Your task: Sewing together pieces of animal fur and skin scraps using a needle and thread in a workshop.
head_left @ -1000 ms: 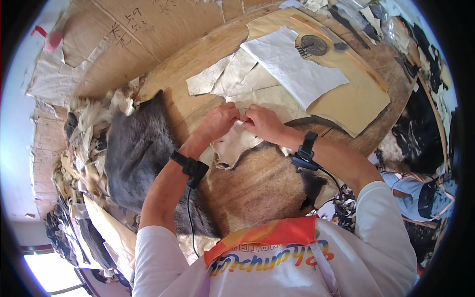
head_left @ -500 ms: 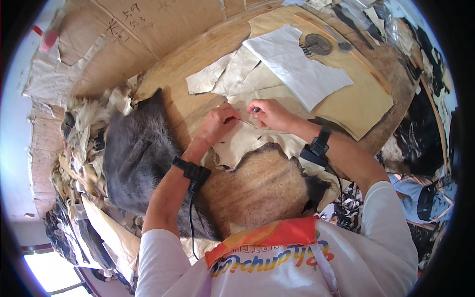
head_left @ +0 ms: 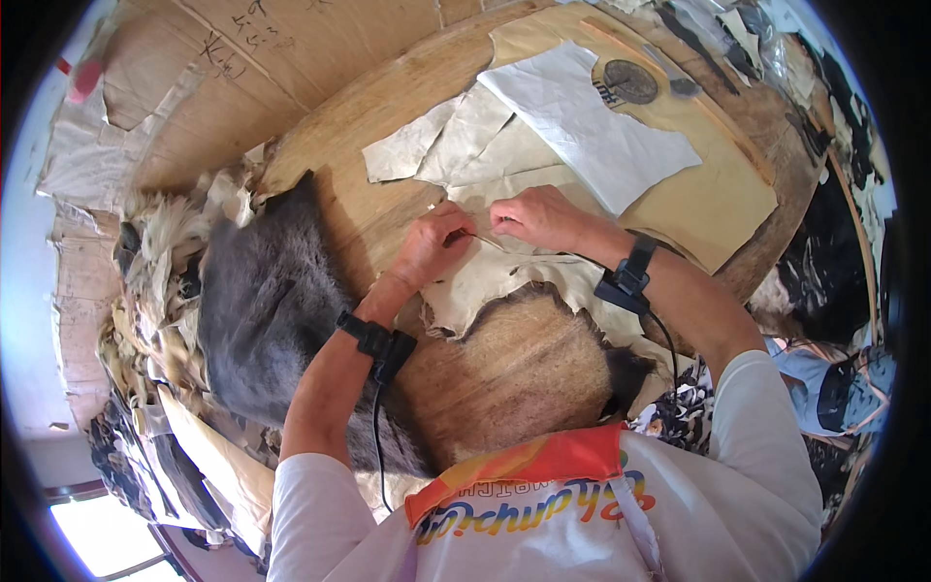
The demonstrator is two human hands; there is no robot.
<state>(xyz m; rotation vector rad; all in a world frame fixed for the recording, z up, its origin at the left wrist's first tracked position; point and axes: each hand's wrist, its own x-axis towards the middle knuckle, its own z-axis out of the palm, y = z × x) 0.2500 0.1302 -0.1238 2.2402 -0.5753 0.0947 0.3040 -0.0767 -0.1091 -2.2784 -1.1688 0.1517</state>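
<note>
My left hand [head_left: 436, 247] pinches an edge of the cream hide piece [head_left: 490, 281], whose irregular dark rim lies over brown fur [head_left: 504, 373]. My right hand [head_left: 538, 218] is just to its right, fingers curled over the hide's upper part on something I cannot make out. Beyond my hands lie cream hide pieces [head_left: 417, 141], a white cut pattern sheet [head_left: 577, 126] and a larger tan paper pattern [head_left: 708, 213]. A dark grey fur piece [head_left: 272, 310] lies left of my left forearm.
Heaped pale scraps [head_left: 170, 242] line the left side. Cardboard [head_left: 223, 116] covers the back left. The wooden worktop [head_left: 339, 213] shows between pieces. A thin wooden strip [head_left: 737, 145] lies on the tan pattern, and black and white scraps [head_left: 815, 267] are at the right.
My right hand has moved up and to the right, away from my left hand. More of the cream hide's dark edge and the brown fur now shows below my hands.
</note>
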